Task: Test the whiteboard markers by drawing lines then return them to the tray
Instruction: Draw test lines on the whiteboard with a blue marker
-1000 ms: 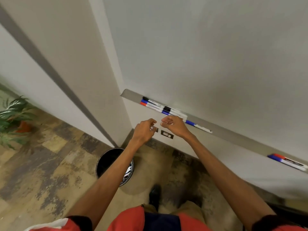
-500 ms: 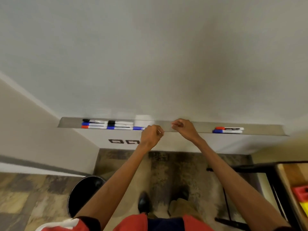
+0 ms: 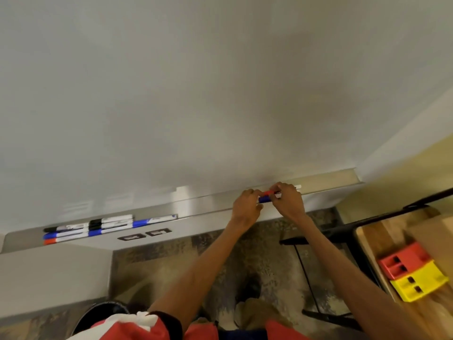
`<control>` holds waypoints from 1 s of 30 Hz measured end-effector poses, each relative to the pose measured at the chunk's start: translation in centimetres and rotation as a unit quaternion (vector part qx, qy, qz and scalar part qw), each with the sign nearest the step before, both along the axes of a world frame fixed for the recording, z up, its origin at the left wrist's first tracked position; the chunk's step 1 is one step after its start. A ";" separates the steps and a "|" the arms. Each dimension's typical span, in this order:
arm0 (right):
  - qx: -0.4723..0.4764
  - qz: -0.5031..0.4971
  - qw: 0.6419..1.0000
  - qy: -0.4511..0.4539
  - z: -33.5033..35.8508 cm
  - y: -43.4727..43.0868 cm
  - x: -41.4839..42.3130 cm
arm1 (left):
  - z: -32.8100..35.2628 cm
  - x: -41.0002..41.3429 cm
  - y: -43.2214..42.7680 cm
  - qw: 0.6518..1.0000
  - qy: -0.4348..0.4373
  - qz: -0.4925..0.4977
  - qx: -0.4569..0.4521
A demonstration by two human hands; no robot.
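A long metal tray (image 3: 208, 204) runs under the whiteboard (image 3: 220, 94). On its left part lie several markers (image 3: 98, 225) with black, blue and red caps. At the tray's right part both hands meet over a red marker (image 3: 268, 192) and a blue marker (image 3: 264, 199). My right hand (image 3: 288, 202) curls over the marker bodies and holds the red one. My left hand (image 3: 246, 208) pinches the blue marker at its cap end. Only the caps and a bit of white body show between the fingers.
A wooden table (image 3: 397, 231) on black legs stands at the right, with a red block (image 3: 402, 262) and a yellow block (image 3: 419, 284) on it. A black bin (image 3: 103, 312) sits on the floor at lower left. Two wall outlets (image 3: 144, 235) are under the tray.
Both hands slid right along the tray, away from the left group of markers, and closed on the red and blue pair. The view turned right; the table came in.
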State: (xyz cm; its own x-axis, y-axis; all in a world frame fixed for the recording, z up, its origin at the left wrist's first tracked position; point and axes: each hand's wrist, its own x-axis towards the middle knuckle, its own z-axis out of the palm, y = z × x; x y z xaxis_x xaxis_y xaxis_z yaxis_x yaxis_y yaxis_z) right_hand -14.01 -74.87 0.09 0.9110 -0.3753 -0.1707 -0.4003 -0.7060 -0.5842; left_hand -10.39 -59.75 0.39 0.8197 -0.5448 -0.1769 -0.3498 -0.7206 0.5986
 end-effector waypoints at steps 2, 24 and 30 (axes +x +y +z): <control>-0.050 0.037 0.998 0.022 -0.7 -1.6 -0.4 | -0.7 -0.1 -1.5 1.000 -0.002 -0.013 0.015; -0.067 0.230 0.970 -0.046 -0.9 -0.8 0.4 | 0.7 2.6 0.2 0.997 0.057 -0.048 -0.027; -0.157 0.224 0.959 -0.080 -0.3 2.4 0.3 | 1.3 3.0 3.3 0.996 0.033 -0.076 -0.016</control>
